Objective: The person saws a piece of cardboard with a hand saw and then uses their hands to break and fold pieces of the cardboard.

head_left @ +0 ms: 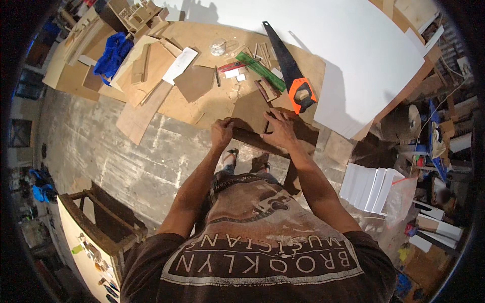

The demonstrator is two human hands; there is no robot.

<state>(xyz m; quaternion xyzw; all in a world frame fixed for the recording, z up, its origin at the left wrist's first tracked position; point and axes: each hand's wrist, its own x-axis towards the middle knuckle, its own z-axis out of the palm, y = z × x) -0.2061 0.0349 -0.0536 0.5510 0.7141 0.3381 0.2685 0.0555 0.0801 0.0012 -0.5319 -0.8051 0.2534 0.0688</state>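
Observation:
My left hand (222, 134) is at the near edge of the worktable, its fingers curled together beside a brown board piece (248, 107). What those fingers hold, if anything, is hidden. To the right, my right hand (281, 130) has its thumb and fingers apart, the fingertips resting at the board's right side. A thin dark strip (267, 124) shows in the gap between that thumb and the fingers. Beyond the right hand lies a handsaw with an orange and black handle (302, 94). A green strip (261, 71) and dark brown sticks (261, 91) lie left of the saw.
A red cutter (231, 66), a pen (217, 76), another brown board (194, 84) and wood scraps lie on the plywood top (189, 112). A large white sheet (353, 65) covers the right side. White panels (369, 188) stand on the floor at right; a wooden-framed table (83, 242) is lower left.

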